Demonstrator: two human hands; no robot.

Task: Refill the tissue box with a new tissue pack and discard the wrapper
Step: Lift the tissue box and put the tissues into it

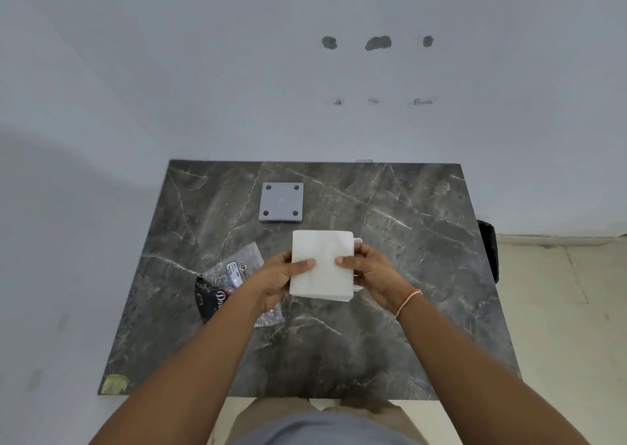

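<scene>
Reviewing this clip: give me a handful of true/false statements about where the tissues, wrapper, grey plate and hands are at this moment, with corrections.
1. Both hands hold the white tissue stack. True: the left hand and the right hand have it in their grip from either side.
2. The wrapper is already off the table. False: it lies on the marble table, partly under the left hand.
3. The grey square plate lies beyond the tissue stack, untouched. True.
4. The plate shows four dark spots, one near each corner. True.
5. The thread band is on the left wrist. False: it is on the right wrist.
</scene>
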